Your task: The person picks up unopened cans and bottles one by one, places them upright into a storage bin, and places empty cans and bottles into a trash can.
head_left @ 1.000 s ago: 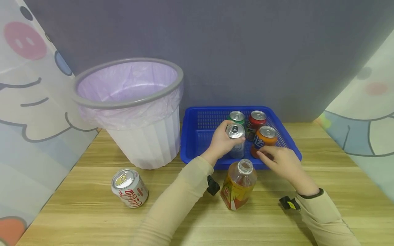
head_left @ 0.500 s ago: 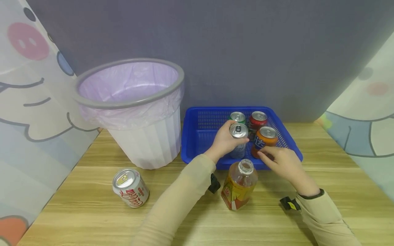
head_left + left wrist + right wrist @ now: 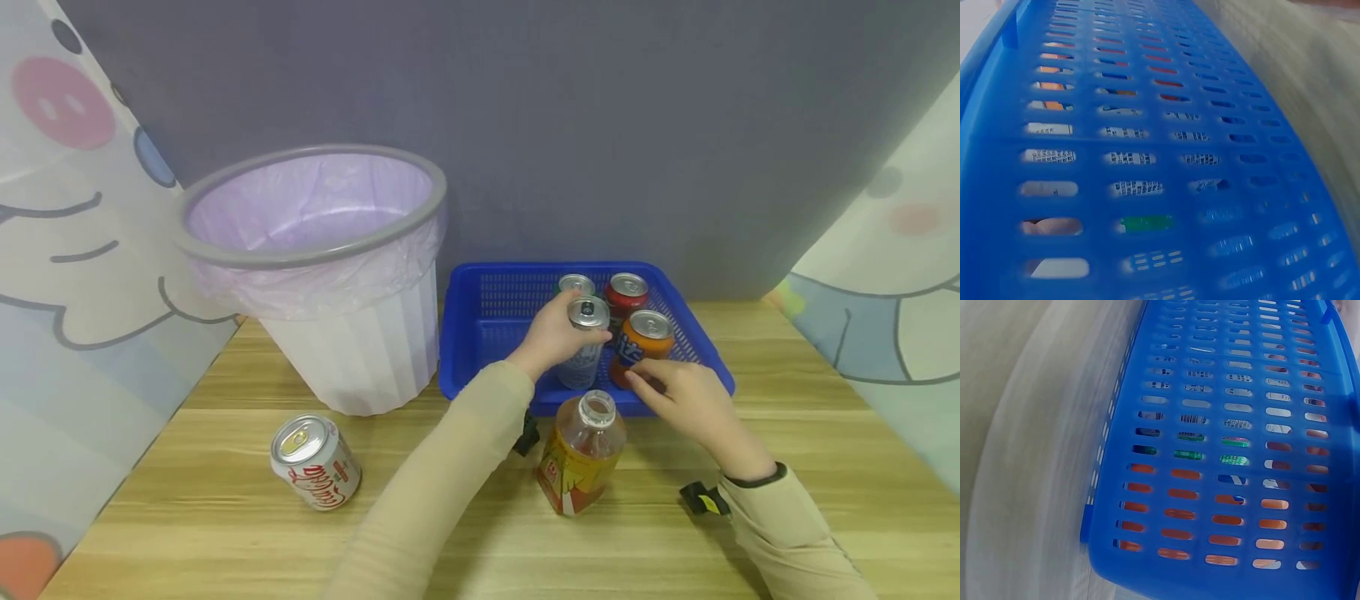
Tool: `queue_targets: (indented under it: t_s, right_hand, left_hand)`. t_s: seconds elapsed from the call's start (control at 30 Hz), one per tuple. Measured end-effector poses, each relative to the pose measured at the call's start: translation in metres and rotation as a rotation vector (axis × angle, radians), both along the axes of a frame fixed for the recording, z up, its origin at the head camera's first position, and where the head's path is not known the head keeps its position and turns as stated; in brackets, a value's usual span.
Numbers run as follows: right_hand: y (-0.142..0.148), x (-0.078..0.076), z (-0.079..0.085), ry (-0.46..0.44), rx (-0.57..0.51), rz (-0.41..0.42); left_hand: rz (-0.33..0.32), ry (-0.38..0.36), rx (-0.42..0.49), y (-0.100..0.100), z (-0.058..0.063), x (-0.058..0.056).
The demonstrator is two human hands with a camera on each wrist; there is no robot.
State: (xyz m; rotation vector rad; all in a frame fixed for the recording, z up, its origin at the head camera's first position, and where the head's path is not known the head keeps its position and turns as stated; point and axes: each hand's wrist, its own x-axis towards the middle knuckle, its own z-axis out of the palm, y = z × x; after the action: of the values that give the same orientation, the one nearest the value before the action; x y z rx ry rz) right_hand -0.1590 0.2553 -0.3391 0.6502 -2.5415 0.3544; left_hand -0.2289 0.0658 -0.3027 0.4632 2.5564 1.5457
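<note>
In the head view my left hand [image 3: 553,335] grips a silver can [image 3: 582,368] near its top, thumb on the near side. That can stands in the blue basket [image 3: 487,273], leaning slightly. An orange can [image 3: 647,340] is just right of it. My right hand [image 3: 681,396], fingers loosely bent, has its fingertips at the lower front of the orange can. Behind them are a can with a silver lid [image 3: 576,284], partly hidden by the left hand, and a red can [image 3: 628,292]. Both wrist views mostly show slotted basket walls [image 3: 988,206] [image 3: 1141,569] hiding the fingers.
An uncapped bottle [image 3: 581,458] of amber liquid stands before the basket, between the forearms. At the left is a white Coca-Cola can [image 3: 318,471] on the wooden table [image 3: 225,533]. Behind it stands a tall white bin [image 3: 367,358] with a purple liner. A grey panel [image 3: 600,125] closes the back.
My left hand has moved a little to the right with the silver can, bringing it closer to the orange can. The right hand has stayed nearly still.
</note>
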Motion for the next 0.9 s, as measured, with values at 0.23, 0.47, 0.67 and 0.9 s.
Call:
queue_targets:
  t_s: [0.23,0.47,0.67,0.9]
  right_hand:
    - [-0.0011,0.0002,-0.0005,-0.009,0.001,-0.003]
    - [-0.0015,0.0001,0.0,-0.003,-0.004,0.001]
    - [-0.0009,0.0003,-0.001,0.004,-0.009,0.002]
    - [-0.0012,0.0003,-0.0007,0.01,-0.008,0.004]
  left_hand:
    - [-0.043,-0.002,-0.029,0.0007,0.0007,-0.0054]
    - [-0.04,0.009,-0.064,0.0033,0.0002,-0.0078]
    - [-0.025,0.019,-0.082,0.0037,0.0011,-0.0071]
    - [-0.042,0.0,-0.079,0.0034,-0.0018,-0.0087]
